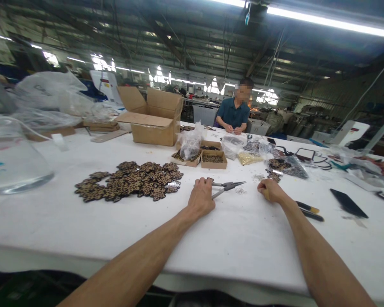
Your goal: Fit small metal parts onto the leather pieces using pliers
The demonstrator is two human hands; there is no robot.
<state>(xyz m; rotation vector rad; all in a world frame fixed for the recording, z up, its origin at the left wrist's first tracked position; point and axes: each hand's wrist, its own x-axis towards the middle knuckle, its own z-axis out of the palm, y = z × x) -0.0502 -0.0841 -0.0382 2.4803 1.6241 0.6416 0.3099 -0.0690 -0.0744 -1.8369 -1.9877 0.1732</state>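
Note:
My left hand (202, 197) is closed around the handles of long-nosed pliers (228, 186), whose jaws point right over the white table. A bit of leopard print shows at its fingertips; I cannot tell whether the hand holds it. My right hand (271, 190) has its fingers pinched together, with something yellowish at them; what they hold, if anything, is hidden. Small metal bits (241, 191) lie between the hands, just beyond the plier tips. To the left spreads a heap of leopard-print pieces (131, 181) with dark edges. More leopard-print pieces (274, 175) lie behind my right hand.
Small boxes of metal parts (213, 165) stand ahead, near an open carton (155, 132). Dark-handled pliers (310, 211) and a black phone-like slab (348, 203) lie right. Plastic bags (289, 166) sit farther back. Across the table a person (234, 111) works with both hands.

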